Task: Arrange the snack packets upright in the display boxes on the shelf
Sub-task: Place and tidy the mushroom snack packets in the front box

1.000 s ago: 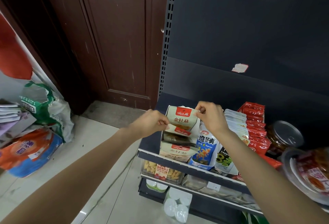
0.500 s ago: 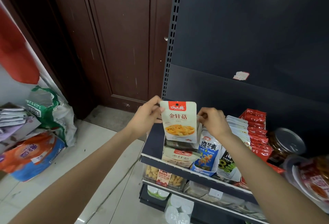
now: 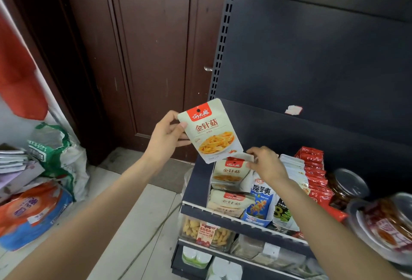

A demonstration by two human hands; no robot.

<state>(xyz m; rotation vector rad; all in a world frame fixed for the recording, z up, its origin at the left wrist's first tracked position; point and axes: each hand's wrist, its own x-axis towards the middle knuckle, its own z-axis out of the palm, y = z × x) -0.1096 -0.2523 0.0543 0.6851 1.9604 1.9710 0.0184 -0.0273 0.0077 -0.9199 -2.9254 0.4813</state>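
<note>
at frame centre the left hand [image 3: 166, 137] pinches one mushroom packet [image 3: 211, 131] above the shelf [image 3: 234, 215]; the right hand [image 3: 265, 164] grips a packet top [image 3: 239, 160] in the display box [image 3: 225, 204]. several stand upright, others lie flat, so work remains.

The left hand [image 3: 166, 138] is raised ahead of the body on an outstretched bare forearm, thumb on the front of a packet [image 3: 211, 130] and fingers [image 3: 178, 141] curled behind its left edge, pinching it. The right hand [image 3: 265, 164] reaches forward lower down, palm down, fingertips pinching the top of a second packet [image 3: 231, 168].
</note>
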